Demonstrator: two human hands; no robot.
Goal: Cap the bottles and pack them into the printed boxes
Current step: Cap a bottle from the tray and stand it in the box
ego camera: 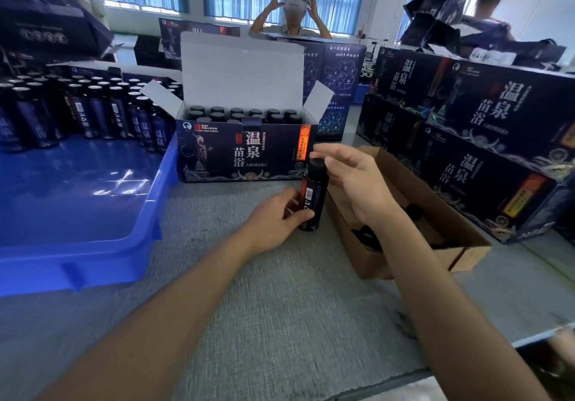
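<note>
A bottle [312, 195] stands upright on the grey table [280, 307], just in front of the right corner of the open printed box [242, 155]; the left hand [273, 223] grasps its lower body, fingers wrapped round the label; a black cap [315, 166] sits on its neck; the right hand [351, 176] hangs beside the cap, released, fingers stretched out over it, and whether the thumb touches the cap cannot be told; the box holds capped bottles [242, 114] in rows, its lid flap raised; to the left a blue tray [77, 214] carries more bottles [77, 108] at its far end; to the right a brown carton [435, 214] holds loose caps [365, 236]; beyond it lie stacked boxes [482, 120], closed; a person [292, 12] sits across the table.
</note>
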